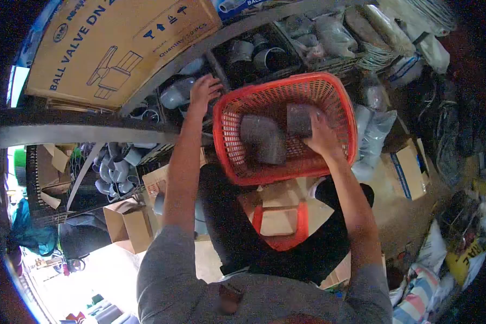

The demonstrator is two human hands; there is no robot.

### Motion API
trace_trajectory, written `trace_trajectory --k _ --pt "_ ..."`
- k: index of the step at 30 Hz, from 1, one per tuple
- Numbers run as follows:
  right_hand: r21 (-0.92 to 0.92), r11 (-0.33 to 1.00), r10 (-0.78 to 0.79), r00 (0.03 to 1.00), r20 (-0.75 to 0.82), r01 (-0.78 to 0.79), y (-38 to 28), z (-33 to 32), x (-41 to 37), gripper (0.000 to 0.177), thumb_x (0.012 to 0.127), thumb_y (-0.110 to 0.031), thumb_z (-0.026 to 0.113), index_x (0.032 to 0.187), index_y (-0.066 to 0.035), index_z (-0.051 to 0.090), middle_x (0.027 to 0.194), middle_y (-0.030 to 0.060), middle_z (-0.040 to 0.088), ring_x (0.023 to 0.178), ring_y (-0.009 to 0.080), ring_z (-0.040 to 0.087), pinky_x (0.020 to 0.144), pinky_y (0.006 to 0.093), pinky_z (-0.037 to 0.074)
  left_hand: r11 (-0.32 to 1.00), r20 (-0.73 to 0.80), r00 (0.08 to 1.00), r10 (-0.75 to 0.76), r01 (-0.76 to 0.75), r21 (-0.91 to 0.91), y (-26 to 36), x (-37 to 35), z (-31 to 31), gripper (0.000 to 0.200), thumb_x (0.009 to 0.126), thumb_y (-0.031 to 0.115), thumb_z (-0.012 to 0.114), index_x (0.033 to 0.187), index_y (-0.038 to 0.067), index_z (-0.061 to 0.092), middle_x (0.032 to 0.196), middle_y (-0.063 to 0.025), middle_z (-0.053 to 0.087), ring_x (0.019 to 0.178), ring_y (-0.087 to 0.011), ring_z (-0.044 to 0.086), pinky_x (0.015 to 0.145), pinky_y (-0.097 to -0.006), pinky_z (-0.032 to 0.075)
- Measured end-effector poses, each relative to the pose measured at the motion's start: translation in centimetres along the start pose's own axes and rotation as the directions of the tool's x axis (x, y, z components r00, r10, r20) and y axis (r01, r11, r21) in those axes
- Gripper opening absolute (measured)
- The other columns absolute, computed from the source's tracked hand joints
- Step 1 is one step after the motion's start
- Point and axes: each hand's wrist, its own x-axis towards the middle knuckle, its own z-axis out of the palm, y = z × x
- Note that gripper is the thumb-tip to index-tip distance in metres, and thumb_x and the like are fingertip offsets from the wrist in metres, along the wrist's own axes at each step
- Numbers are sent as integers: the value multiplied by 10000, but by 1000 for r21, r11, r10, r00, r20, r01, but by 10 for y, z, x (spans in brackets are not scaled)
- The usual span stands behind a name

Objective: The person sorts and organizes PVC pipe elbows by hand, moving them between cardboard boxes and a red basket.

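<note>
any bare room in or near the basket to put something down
Inside the basket, there's a bare patch below the right elbow, between the left elbow and the right wall. Floor between the carton and striped sack looks bare too. Bagged fittings crowd the basket's right side.

The right hand (323, 135) is blurred and covers one end of a dark grey plastic pipe fitting (298, 120); how firm its grip is cannot be told. Motion smears the left hand's (205, 90) fingertips. The top edge cuts off the brown printed cardboard box (119, 54), its smallest print unreadable. Lettering on the yellow plastic sack (466, 263) is only partly legible.
</note>
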Motion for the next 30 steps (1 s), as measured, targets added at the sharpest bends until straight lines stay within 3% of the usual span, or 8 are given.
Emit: trace_trajectory --k 5,8,12,15,20,24,29,30 --pt "-523 832 273 957 98 -184 -2 34 49 1104 764 -289 850 1593 -167 130 1583 221 238 1379 485 369 1041 609 460 979 21 993 113 -115 167 -22 -93 17 310 988 233 570 1222 33 608 1078 -110 708 866 -183 700 699 -326 561" --pt "-399 902 138 985 -100 -167 42 72 64 842 814 -201 731 1536 -148 302 1498 232 375 1318 495 434 869 762 459 989 119 992 -33 16 144 -35 -143 41 290 983 220 609 1210 41 624 1094 -97 701 894 -165 691 685 -314 563" --pt "-404 897 257 955 148 -179 15 24 52 1101 714 -339 888 1570 -197 208 1544 203 320 1367 451 387 977 593 509 987 254 967 -31 -11 162 -54 -182 71 295 974 206 640 1217 40 624 1095 -95 695 930 -179 684 687 -303 568" --pt "-354 929 115 993 4 -106 26 23 36 1096 668 -347 905 1548 -205 268 1523 171 372 1355 421 413 1041 539 478 968 256 954 -158 99 229 -74 -179 92 349 950 206 681 1243 31 603 1142 -98 678 1020 -189 661 745 -329 573" --pt "1 991 -129 970 -204 132 -10 -15 -11 1098 607 -282 915 1529 -202 326 1520 154 385 1383 409 394 1086 526 442 959 201 938 -282 280 43 -71 -170 120 919 783 351 853 1470 63 315 1364 -133 532 1183 -267 577 908 -403 531" --pt "-12 920 -390 911 -135 392 -50 -50 -20 1036 672 -253 880 1548 -267 327 1588 121 324 1455 357 315 1135 505 388 987 200 968 -151 136 89 -44 -177 127 1040 718 365 889 1479 71 243 1391 -145 495 1188 -294 567 948 -429 506" --pt "-26 815 -569 792 -222 578 -103 -78 -14 944 758 -183 822 1553 -273 321 1624 123 261 1487 350 268 1206 537 238 911 -85 993 80 -107 -399 -42 -166 98 847 773 370 786 1436 103 332 1310 -121 540 1126 -314 599 963 -444 512" --pt "84 800 -555 786 -275 594 -111 -85 -17 859 809 -167 781 1547 -236 347 1627 131 260 1497 338 256 1211 522 232 848 -151 988 -29 -56 -527 -36 -169 89 800 790 457 732 1424 127 373 1309 -121 520 1177 -326 557 959 -493 515"
